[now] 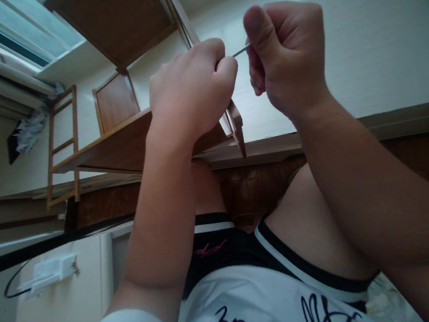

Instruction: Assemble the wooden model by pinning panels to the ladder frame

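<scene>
My left hand (191, 88) is closed in a fist against the corner of a wooden shelf unit (120, 146) that lies tipped over in front of me. My right hand (285, 54) is also clenched, just to the right of the left one. A thin grey metal rod (241, 51) spans the small gap between the two fists, and both hands grip it. Most of the rod is hidden inside the fingers, so I cannot name the tool. My knees and black shorts (224, 242) lie below the hands.
The shelf unit's ladder-like side frame (61, 147) and a wooden back panel (117, 102) stand left of my hands. A white wall (378, 34) fills the right. A white power strip (52, 270) with a black cable sits lower left. A window (9, 29) is upper left.
</scene>
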Demonstrator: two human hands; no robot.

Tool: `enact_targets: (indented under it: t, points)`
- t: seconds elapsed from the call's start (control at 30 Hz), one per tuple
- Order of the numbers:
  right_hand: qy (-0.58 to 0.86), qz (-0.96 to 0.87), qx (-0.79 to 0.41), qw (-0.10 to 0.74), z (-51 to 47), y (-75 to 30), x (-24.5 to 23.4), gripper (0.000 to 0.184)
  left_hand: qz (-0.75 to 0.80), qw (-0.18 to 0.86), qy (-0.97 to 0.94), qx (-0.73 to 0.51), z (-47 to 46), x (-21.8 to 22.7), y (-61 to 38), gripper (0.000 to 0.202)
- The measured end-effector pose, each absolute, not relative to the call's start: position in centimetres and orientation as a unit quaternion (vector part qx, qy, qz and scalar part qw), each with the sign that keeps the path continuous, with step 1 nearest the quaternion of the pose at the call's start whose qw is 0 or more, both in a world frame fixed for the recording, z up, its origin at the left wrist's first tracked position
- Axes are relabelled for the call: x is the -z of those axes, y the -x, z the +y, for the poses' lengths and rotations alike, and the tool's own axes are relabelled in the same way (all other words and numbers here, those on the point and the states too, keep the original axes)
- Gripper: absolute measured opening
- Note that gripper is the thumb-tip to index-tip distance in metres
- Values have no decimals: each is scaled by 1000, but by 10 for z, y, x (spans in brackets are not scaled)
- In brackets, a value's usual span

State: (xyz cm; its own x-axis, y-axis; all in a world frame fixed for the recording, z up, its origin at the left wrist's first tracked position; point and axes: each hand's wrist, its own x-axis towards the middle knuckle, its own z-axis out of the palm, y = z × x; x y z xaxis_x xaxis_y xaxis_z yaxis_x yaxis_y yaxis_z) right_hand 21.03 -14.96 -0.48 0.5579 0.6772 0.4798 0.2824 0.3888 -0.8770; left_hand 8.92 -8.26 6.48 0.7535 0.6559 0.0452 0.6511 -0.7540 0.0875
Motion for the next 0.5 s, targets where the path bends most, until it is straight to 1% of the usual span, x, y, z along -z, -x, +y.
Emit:
enact_targets:
  t: [0.2,0.5]
  points:
    - [501,-457,-126,724,-146,-212,16,44,358,33,-932,-35,-84,-65,-90,38]
    - [503,-443,-133,730,-142,-206,25,44,345,0,-938,-16,-85,-67,-90,41]
